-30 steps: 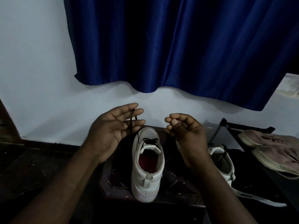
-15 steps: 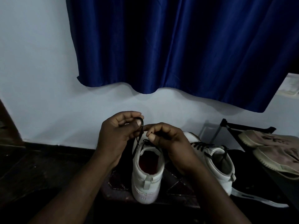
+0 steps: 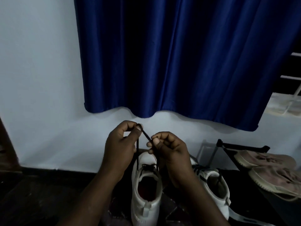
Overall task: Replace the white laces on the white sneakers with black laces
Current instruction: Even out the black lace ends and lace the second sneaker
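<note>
The near white sneaker [image 3: 146,198] stood heel toward the person. Its black lace [image 3: 146,135] rose to both hands above the toe. The left hand [image 3: 120,149] and right hand [image 3: 171,154] each pinched it in curled fingers [image 3: 155,141], with a short span slanting down rightward between them. Right of it sat the second sneaker [image 3: 215,186], with beige shoes [image 3: 268,170] and a blue curtain [image 3: 179,62] beyond.

White sneaker [image 3: 145,191] with red lining, black lace [image 3: 146,135], deep blue curtain [image 3: 179,59], pale wall [image 3: 37,79], dusty-pink shoes [image 3: 268,170]
</note>
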{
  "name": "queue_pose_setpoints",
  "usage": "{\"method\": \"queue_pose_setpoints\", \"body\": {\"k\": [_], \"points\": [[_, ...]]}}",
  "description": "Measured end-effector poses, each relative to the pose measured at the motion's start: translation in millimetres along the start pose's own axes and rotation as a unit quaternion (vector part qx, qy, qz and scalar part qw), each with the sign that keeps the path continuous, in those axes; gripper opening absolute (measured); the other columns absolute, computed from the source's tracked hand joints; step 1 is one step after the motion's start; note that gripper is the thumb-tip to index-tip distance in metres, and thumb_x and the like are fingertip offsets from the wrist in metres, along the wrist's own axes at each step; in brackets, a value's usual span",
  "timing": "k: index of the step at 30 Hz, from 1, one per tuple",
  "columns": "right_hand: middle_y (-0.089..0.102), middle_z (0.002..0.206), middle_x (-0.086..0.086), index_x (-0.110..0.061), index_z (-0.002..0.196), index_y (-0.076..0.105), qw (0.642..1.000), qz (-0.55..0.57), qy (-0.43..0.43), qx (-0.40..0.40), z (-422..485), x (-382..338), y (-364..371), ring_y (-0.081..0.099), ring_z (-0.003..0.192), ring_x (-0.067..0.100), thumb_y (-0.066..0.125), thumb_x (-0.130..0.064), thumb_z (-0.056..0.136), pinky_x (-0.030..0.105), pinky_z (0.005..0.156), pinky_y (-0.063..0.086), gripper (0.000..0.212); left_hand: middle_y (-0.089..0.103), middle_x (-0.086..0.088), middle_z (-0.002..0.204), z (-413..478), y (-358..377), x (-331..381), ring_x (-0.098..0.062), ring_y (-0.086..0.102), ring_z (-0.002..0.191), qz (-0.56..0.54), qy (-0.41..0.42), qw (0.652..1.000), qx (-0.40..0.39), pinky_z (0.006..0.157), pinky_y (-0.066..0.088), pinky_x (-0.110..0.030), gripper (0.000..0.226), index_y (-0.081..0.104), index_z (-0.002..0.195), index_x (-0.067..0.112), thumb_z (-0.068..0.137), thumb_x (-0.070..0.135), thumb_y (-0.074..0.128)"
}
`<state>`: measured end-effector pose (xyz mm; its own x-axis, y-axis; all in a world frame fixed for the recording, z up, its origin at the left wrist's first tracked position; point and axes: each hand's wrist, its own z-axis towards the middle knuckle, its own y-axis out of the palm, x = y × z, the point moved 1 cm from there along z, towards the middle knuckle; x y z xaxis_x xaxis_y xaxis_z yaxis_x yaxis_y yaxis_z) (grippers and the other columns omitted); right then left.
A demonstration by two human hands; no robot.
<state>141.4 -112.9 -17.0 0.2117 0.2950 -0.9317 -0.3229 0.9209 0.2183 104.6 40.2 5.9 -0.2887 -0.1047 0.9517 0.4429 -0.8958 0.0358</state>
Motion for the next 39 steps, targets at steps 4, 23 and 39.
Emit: {"method": "queue_pose_setpoints", "body": {"k": [4, 23, 39], "points": [[0.077, 0.094, 0.02, 0.005, 0.106, 0.068, 0.997, -0.031, -0.055, 0.035, 19.5, -42.5, 3.8, 0.072, 0.08, 0.026, 0.063, 0.0, 0.098, 0.035, 0.081, 0.06, 0.011, 0.076, 0.004, 0.082, 16.4, 5.8, 38.4, -0.016, 0.057, 0.053, 0.032, 0.014, 0.998, -0.045, 0.053, 0.045, -0.03, 0.016, 0.073, 0.091, 0.026, 0.1, 0.025, 0.06], [0.077, 0.09, 0.0, -0.009, 0.098, 0.077, 0.985, -0.112, -0.117, 0.053, 44.2, -160.2, 31.5, 0.069, 0.085, 0.005, 0.073, -0.008, 0.094, 0.022, 0.081, 0.053, 0.006, 0.078, -0.02, 0.096, 45.9, 2.8, 158.9, -0.023, 0.079, 0.082, 0.007, -0.116, 0.97, -0.212, 0.07, 0.062, -0.026, 0.018, 0.071, 0.106, -0.005, 0.096, -0.011, 0.057], [0.079, 0.093, 0.001, -0.013, 0.099, 0.077, 0.983, -0.137, -0.106, 0.061, 36.6, -169.0, 33.4, 0.073, 0.088, 0.007, 0.069, -0.008, 0.097, 0.019, 0.077, 0.055, 0.009, 0.077, -0.018, 0.11, 43.5, -6.0, 186.6, -0.029, 0.075, 0.106, -0.006, -0.091, 0.964, -0.251, 0.097, 0.059, -0.047, 0.055, 0.07, 0.114, -0.003, 0.083, -0.028, 0.034]]}}
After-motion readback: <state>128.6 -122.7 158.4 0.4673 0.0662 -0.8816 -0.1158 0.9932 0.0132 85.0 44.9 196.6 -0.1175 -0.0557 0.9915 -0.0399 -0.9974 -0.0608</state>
